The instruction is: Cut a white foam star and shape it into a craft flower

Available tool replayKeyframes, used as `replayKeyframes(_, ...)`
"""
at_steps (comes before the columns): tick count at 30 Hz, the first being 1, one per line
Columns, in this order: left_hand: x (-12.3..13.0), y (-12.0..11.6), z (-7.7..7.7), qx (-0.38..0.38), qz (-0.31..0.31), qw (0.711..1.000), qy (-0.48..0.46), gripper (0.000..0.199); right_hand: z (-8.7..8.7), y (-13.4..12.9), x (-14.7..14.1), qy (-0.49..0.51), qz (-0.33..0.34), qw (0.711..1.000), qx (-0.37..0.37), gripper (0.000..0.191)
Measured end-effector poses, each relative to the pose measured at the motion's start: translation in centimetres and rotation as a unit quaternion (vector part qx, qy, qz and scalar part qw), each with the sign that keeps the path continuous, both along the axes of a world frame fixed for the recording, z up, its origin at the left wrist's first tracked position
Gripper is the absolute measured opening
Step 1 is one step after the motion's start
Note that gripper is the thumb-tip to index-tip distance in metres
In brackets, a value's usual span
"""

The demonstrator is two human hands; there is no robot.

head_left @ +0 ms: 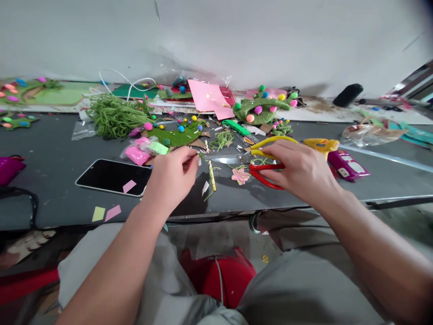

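Observation:
My right hand point(301, 167) grips a pair of scissors point(235, 158) by their yellow and red handles. The blades point left, their tips close to the fingers of my left hand point(172, 176). That hand is closed in a pinch, and a small greenish bit shows at its fingertips, too small to name. Just below the blades lies a thin yellow patterned stick point(211, 175) with green yarn at its lower end. A pink paper flower point(240, 175) lies under the scissors, near the red handle.
A phone point(111, 177) lies left of my left hand. Behind are green yarn point(117, 115), a green felt piece point(176, 136) with pompoms, a green wreath point(255, 113) and pink paper point(208, 97). A yellow glue gun point(320, 145) and purple packet point(348, 165) lie right.

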State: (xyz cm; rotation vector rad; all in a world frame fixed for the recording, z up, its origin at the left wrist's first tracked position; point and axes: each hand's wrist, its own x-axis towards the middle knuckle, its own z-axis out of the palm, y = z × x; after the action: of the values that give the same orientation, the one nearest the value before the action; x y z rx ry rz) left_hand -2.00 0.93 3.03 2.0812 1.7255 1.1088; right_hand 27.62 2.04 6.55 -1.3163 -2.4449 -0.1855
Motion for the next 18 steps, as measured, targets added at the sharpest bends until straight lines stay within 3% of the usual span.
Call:
replayKeyframes(12,0.18,-0.10,0.18,-0.009,-0.001,1.000,0.013,0.020,-0.16,-0.15,0.14,-0.019,-0.003,0.999,0.026,0.021)
replayKeyframes(18,-0.06,0.06,0.16,-0.010,0.006,1.000,0.010,0.021,0.08,0.11,0.13,-0.013,-0.057,0.998,-0.008,0.015)
